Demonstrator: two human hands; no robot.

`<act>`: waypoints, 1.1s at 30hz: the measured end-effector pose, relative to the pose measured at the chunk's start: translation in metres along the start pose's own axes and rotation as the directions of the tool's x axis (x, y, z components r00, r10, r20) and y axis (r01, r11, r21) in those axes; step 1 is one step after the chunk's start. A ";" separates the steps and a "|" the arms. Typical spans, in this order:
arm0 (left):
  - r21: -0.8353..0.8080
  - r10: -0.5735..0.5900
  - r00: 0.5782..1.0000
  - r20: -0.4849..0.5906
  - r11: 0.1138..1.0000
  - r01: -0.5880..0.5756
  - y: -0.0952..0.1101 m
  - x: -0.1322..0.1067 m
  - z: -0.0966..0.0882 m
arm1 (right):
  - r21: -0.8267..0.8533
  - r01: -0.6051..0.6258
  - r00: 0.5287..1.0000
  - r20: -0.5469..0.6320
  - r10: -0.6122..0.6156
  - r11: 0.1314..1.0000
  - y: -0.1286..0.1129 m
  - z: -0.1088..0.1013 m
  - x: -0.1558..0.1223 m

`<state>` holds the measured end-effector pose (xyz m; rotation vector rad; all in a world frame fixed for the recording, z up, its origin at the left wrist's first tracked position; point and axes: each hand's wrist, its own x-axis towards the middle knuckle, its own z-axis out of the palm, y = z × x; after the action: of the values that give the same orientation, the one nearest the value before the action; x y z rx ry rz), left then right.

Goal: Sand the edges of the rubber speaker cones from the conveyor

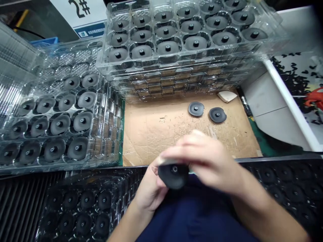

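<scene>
My left hand [150, 191] is closed around the side of a black rubber disc [173, 178] with a small central stem, holding it tilted in front of my body. My right hand [205, 159] reaches over the disc's upper edge, fingers curled together against it. Motion blurs those fingers, and anything between them is hidden. Beyond my hands, two similar discs, a left one [196, 109] and a right one [217, 115], lie stem up on a cardboard sheet [143, 127]. Each has a small notch in its right edge.
Stacked clear trays [176, 64] of discs stand at the back, another stack [93, 134] at the left. Lower trays [82, 205] flank my lap. A cream wedge [227, 96] lies on the cardboard. At right, a white bin [290, 104] borders small black pieces and a red-handled tool [314, 99].
</scene>
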<state>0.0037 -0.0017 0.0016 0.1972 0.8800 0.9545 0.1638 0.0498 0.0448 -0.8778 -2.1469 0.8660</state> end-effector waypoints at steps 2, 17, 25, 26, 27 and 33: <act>-0.019 0.062 0.998 0.017 0.998 -0.062 0.001 0.001 -0.003 | -0.033 -0.230 0.973 -0.016 0.229 0.973 0.020 0.002 -0.010; -0.090 0.123 0.992 -0.031 0.988 -0.126 0.000 0.003 0.000 | 0.002 -0.237 0.915 -0.337 0.223 0.972 -0.007 0.025 -0.009; -0.073 0.172 0.985 0.006 0.983 -0.171 0.007 0.006 -0.011 | -0.022 -0.114 0.992 -0.058 0.112 0.993 -0.025 0.037 0.012; -0.082 0.160 0.987 0.022 0.984 -0.158 0.008 0.006 -0.011 | -0.056 -0.093 0.986 -0.141 0.085 0.994 -0.023 0.039 0.014; -0.093 0.148 0.988 0.044 0.985 -0.144 0.008 0.006 -0.011 | -0.070 -0.065 0.980 -0.192 0.050 0.995 -0.021 0.040 0.015; -0.098 0.116 0.986 0.118 0.990 -0.104 0.011 0.006 -0.017 | 0.035 -0.115 0.989 0.098 0.111 0.993 -0.025 0.019 -0.007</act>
<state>-0.0147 0.0056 -0.0071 0.2263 0.7156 1.0716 0.1449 0.0247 0.0507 -0.9628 -2.1702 1.0234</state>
